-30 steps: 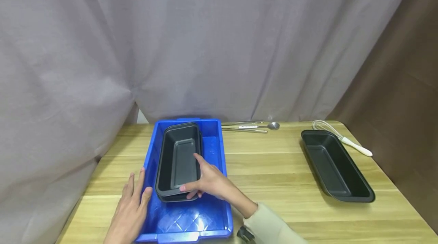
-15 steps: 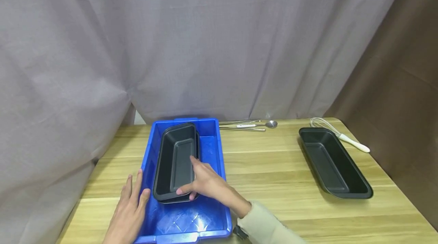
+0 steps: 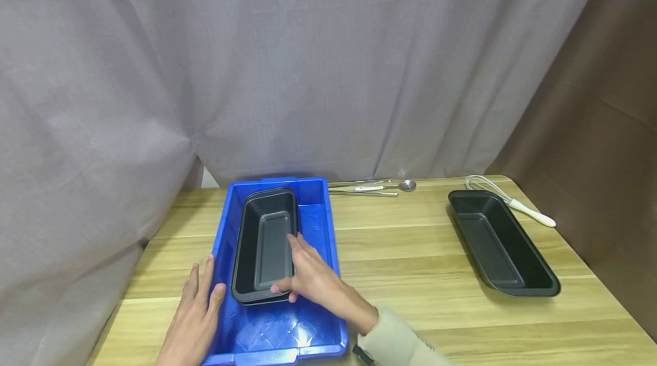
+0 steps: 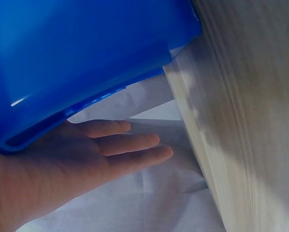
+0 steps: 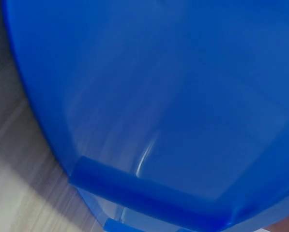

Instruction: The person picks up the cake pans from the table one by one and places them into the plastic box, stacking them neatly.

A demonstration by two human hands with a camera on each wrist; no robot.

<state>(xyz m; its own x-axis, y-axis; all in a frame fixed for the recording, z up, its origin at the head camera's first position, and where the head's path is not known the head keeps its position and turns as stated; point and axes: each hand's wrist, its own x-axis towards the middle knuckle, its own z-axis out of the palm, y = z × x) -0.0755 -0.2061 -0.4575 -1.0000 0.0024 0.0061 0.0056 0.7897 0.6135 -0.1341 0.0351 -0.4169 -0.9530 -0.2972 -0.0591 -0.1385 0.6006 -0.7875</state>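
A black loaf pan (image 3: 273,249) lies along the left half of the blue plastic bin (image 3: 272,332), nested in another dark pan whose rim just shows under it. My right hand (image 3: 315,280) holds its near right corner, thumb on the near rim and fingers along the right rim. Flat against the outside of the bin's left wall is my left hand (image 3: 192,314), fingers extended; the left wrist view shows its palm (image 4: 62,150) beside the bin wall (image 4: 86,48). Mostly the bin (image 5: 149,96) fills the right wrist view.
Another black loaf pan (image 3: 500,246) sits on the wooden table (image 3: 400,275) at the right, with a white-handled whisk (image 3: 531,215) behind it. A metal spoon (image 3: 408,185) and thin metal utensils (image 3: 364,194) lie behind, right of the bin. A grey curtain (image 3: 328,69) hangs at the back.
The upper pan, held by my right hand, has settled down and lined up with the pan beneath it. My left hand stays against the bin. The head view has shifted slightly.
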